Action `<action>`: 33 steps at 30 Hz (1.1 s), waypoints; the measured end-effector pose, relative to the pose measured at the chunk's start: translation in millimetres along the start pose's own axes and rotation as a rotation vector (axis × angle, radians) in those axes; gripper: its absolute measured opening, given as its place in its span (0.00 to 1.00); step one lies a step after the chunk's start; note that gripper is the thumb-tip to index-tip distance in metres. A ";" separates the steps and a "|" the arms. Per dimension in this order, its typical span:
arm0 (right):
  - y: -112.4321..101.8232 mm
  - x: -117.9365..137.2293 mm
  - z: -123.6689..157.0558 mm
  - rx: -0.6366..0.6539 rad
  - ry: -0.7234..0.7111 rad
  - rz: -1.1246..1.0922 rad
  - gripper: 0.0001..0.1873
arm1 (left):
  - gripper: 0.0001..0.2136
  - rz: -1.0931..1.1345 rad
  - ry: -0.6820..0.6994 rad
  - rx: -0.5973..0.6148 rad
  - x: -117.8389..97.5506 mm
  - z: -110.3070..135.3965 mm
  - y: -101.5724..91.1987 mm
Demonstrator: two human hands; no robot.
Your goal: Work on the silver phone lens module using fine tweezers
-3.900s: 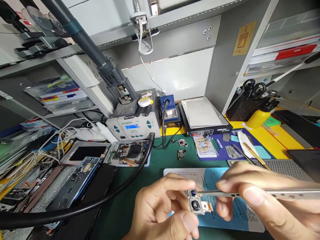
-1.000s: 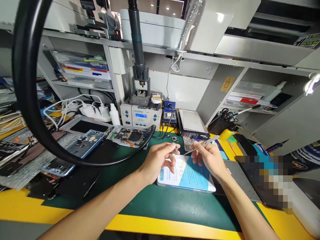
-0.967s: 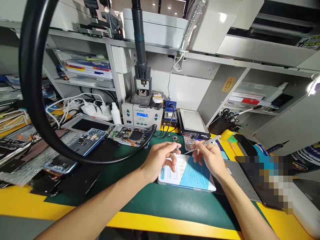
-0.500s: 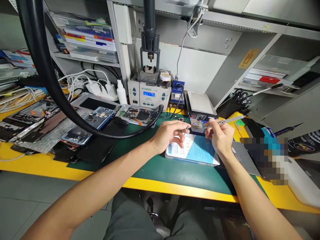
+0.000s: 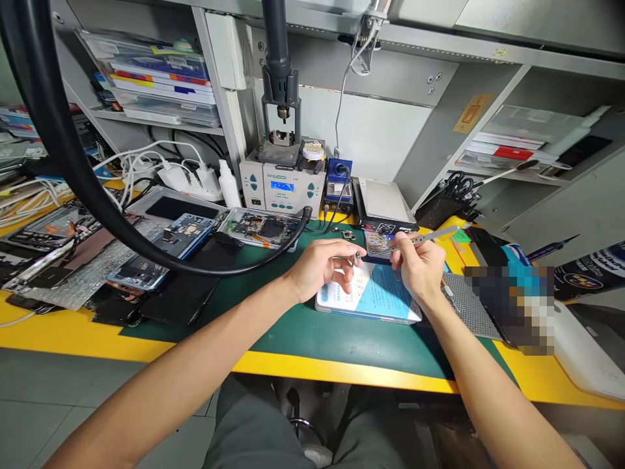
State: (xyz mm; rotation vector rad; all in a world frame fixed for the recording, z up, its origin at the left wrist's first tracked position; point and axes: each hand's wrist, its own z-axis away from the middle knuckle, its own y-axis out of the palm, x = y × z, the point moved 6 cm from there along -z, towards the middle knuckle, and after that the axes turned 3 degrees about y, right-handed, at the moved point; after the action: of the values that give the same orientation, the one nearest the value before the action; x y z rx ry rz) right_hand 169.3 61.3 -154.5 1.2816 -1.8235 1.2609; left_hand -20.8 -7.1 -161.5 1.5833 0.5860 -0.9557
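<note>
My left hand [image 5: 326, 268] is over the left part of a white and blue flat box [image 5: 375, 296] on the green mat. Its thumb and fingertips pinch a small metallic part [image 5: 356, 258], too small to name. Just to the right, my right hand [image 5: 418, 266] is closed around a pair of silver tweezers [image 5: 438, 234] with holes along the side. Their tips point left toward the small part, with a gap between. Behind the box lies a small packet with a coil of golden wire [image 5: 375, 242].
A hot-air station [image 5: 283, 185] with a black hose [image 5: 205, 267] stands at the back. Opened phones [image 5: 161, 251] and a circuit-board tray [image 5: 258, 225] lie on the left. A perforated grey pad [image 5: 471, 306] is on the right. Yellow table edge [image 5: 342, 368] runs in front.
The whole view has shifted slightly, so the scene sits a little further left. Both hands keep their grips, and the small part now shows lower at the left fingertips.
</note>
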 end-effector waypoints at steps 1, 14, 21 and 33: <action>0.0 1.1 0.4 -0.001 -0.004 0.009 0.12 | 0.10 -0.001 -0.004 0.000 0.1 0.0 0.2; 0.7 10.1 2.7 0.013 -0.022 0.116 0.12 | 0.11 -0.027 -0.019 -0.020 -1.1 0.6 1.7; 3.5 11.2 4.6 0.044 -0.032 0.130 0.12 | 0.11 -0.025 -0.022 -0.029 -0.3 0.9 1.3; 11.7 12.6 7.1 0.097 -0.043 0.187 0.14 | 0.11 -0.060 -0.049 -0.083 -2.7 6.7 3.6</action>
State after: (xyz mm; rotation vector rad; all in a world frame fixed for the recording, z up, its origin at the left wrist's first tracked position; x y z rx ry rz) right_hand 154.2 51.1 -150.9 1.2204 -1.9718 1.4468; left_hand -21.2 -14.0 -157.5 1.4717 0.6338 -1.0002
